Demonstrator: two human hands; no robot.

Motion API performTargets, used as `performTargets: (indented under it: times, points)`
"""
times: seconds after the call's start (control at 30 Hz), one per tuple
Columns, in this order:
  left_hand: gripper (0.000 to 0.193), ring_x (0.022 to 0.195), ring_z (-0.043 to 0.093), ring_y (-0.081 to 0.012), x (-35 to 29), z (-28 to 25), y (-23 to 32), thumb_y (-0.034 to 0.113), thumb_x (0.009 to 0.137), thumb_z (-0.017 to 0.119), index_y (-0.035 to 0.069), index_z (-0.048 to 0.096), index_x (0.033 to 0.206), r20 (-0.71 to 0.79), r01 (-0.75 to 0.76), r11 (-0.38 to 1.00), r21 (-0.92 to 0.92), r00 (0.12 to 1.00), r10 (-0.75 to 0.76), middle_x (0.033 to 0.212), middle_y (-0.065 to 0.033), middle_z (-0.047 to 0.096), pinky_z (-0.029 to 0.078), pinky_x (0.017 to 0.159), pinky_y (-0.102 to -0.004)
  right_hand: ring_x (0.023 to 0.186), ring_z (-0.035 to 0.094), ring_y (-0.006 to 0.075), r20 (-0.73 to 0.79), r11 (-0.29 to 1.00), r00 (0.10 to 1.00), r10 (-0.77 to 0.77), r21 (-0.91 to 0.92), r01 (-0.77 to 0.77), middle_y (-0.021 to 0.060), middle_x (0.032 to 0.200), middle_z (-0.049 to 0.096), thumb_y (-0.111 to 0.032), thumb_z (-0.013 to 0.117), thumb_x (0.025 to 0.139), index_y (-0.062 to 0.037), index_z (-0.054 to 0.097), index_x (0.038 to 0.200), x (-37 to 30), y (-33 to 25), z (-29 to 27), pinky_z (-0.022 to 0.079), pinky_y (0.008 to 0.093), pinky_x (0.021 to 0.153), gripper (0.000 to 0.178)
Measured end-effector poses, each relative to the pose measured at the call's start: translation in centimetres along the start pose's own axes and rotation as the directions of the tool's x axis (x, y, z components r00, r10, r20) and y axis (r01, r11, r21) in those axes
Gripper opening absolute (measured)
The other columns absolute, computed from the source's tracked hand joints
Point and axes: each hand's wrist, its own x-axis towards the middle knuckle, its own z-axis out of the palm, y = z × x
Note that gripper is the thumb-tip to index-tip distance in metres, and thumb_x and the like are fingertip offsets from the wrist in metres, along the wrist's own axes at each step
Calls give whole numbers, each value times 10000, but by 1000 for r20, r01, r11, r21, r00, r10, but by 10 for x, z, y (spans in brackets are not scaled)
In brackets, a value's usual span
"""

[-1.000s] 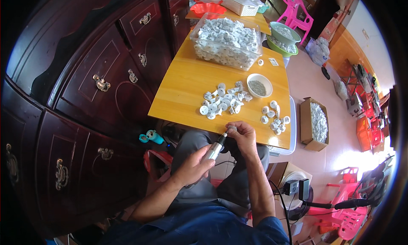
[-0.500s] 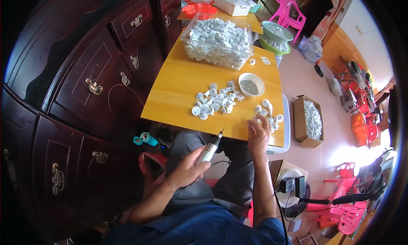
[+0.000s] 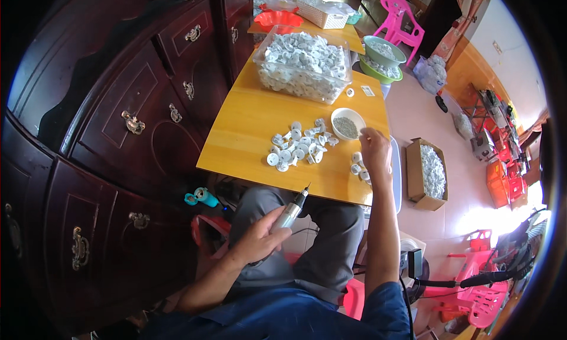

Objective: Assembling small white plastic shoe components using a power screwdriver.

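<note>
My left hand [image 3: 258, 238] is wrapped round a silver and black electric screwdriver [image 3: 289, 213], held over my lap with its thin bit pointing up toward the table edge. My right hand [image 3: 377, 152] is at the right rim of a white bowl [image 3: 336, 114], its fingers curled together. What they hold, if anything, cannot be made out. Inside the bowl lie many tiny grey metal pieces [image 3: 345, 127], probably screws. Left of it spreads a loose pile of small round white plastic parts [image 3: 302, 146]. Another small group of white parts [image 3: 355, 167] is partly hidden by my right hand and forearm.
A clear plastic bin [image 3: 301, 83] heaped with white parts stands at the back of the yellow table [image 3: 236, 136]. Green basins [image 3: 387, 51] stand beyond its right corner. A cardboard box [image 3: 416, 172] of white parts is on the floor at right. Dark drawers [image 3: 136, 92] line the left.
My right hand has moved away from the small group of white parts, up to the white bowl, and its fingers have drawn together. My left hand stays nearly still with the screwdriver.
</note>
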Motion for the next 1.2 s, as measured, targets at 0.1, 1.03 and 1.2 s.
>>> performTargets:
  times: [0.1, 1.03, 1.2]
  points:
    - [599, 610, 509, -39, 2, -1, 0, 158, 946, 606, 43, 373, 1486, 11, -2, 1000, 8, 1000, 2, 904, 3, 584, 438, 534, -207, 895, 674, 351, 197, 995, 980, 31, -95, -12, 152, 951, 711, -132, 647, 844, -94, 723, 918, 38, -6, 19, 527, 464, 774, 113]
    - [600, 626, 533, -49, 0, -6, 1, 175, 936, 606, 39, 386, 1477, -41, -37, 999, 30, 998, 38, 937, -15, 607, 459, 554, -224, 644, 585, 66, 281, 658, 940, 192, 674, -336, 16, 694, 617, -111, 681, 847, -35, 649, 858, 39, -19, 26, 460, 236, 577, 84]
    - [605, 620, 526, -44, 0, -3, 3, 183, 940, 607, 22, 377, 1476, -50, -75, 996, 45, 996, 77, 928, -11, 608, 453, 547, -223, 648, 556, 63, 440, 347, 888, 132, 819, -458, -26, 760, 610, -158, 678, 939, -52, 667, 926, -30, -37, 22, 453, 215, 604, 108]
